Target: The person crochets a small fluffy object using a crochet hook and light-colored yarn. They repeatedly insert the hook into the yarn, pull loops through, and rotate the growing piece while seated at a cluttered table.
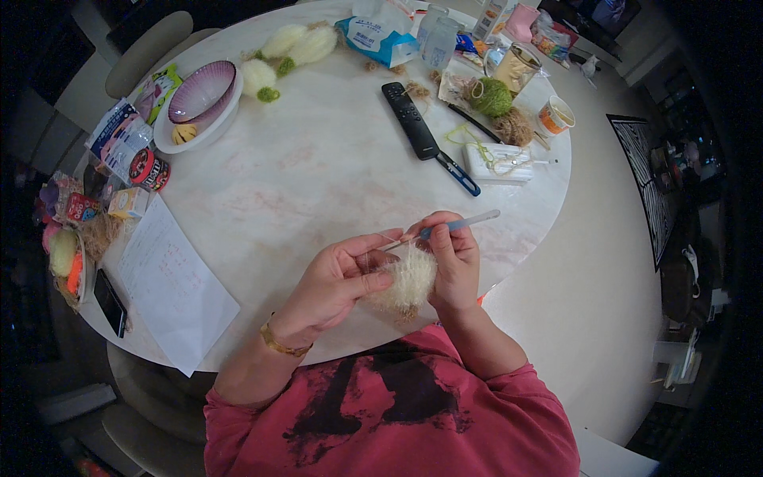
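A fluffy cream crochet piece (pixel 411 277) with a brown tuft at its lower end is held over the near edge of the table. My left hand (pixel 343 280) grips its left side, thumb pressed on the front, and a strand of cream yarn runs over the raised index finger. Between the thumb and fingers of my right hand (pixel 453 256) is a crochet hook (pixel 471 220) with a blue and clear handle. The hook's metal shaft points left, at the top of the piece. The hook's very tip is hard to make out among yarn and fingers.
On the round marble table (pixel 298 173) lie a black remote control (pixel 408 119), scissors (pixel 458 173), a white box (pixel 498 164), a green yarn ball (pixel 492 97) and a written sheet (pixel 179 286). Nested bowls (pixel 161 140), a phone (pixel 110 304) and cream crocheted pieces (pixel 313 45) sit around the edge.
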The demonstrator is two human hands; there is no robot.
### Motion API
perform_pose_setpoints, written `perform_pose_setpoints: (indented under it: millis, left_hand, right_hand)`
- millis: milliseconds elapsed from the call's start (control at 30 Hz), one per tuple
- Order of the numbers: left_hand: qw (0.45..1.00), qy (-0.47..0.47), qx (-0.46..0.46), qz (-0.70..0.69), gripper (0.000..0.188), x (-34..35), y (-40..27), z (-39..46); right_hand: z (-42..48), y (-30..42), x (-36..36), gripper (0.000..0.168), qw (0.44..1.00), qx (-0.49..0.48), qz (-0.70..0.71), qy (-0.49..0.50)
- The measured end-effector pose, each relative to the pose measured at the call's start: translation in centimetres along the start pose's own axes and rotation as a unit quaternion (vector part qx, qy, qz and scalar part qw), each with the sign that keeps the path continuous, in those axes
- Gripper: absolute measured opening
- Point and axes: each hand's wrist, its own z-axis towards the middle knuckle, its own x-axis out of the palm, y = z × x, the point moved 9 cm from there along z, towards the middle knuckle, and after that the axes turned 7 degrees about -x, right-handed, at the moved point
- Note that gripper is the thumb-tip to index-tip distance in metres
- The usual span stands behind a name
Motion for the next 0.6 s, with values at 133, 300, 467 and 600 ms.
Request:
perform_pose_setpoints:
  millis: [133, 300, 467, 600]
  left_hand:
    - [1.000, -0.006, 0.011, 0.001, 0.056, 0.09, -0.23, -0.15]
    - [1.000, -0.002, 0.029, -0.004, 0.059, 0.25, -0.49, -0.14]
    - [0.999, -0.004, 0.041, 0.000, 0.064, 0.14, -0.56, -0.28]
    - [0.999, -0.009, 0.047, -0.006, 0.062, 0.10, -0.61, -0.34]
  right_hand:
    - [-0.15, 0.19, -0.01, 0.015, 1.000, -0.003, 0.017, -0.011]
    - [-0.35, 0.21, 0.27, 0.015, 1.000, -0.001, 0.012, -0.005]
    - [-0.29, 0.43, 0.39, 0.016, 1.000, -0.025, -0.003, 0.009]
    - [-0.28, 0.32, 0.51, 0.017, 0.999, -0.027, -0.018, 0.024]
